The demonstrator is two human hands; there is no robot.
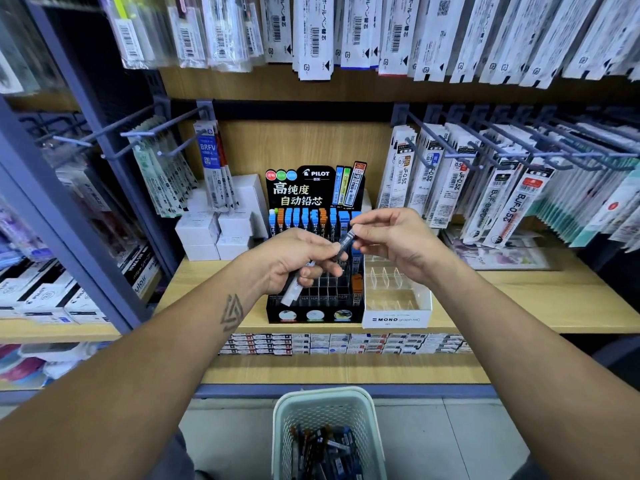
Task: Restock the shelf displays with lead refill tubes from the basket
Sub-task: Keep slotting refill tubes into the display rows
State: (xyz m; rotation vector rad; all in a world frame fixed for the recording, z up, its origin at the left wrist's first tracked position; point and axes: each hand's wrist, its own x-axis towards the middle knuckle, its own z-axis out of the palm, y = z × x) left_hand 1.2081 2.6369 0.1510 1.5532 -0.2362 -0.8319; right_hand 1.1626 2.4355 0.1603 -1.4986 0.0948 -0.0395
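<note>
A dark lead refill tube [346, 241] is held in the air between both hands, directly above the black Pilot display rack [313, 268], tilted with its upper end to the right. The right hand [394, 242] pinches that upper end between thumb and fingertips. The left hand [298, 263] touches the lower end with thumb and forefinger while its remaining fingers curl round a second, pale tube [292, 289] that slants down out of the palm. In my judgement, the left hand serves as a reserve and the right draws single tubes from it for seating.

The rack's rear rows carry blue- and orange-capped tubes [304, 218]; the front grid cells stand mostly vacant, with a few tubes along the right column. Holding the tube over those cells suits a short drop into one.

Just right of the rack sits a clear Mono divider tray [398, 308], showing no stock. Both rest on the wooden shelf [519, 299].

The white basket [325, 407] stands on the floor below, near the person, with many tubes remaining, so the task appears far from finished.
</note>
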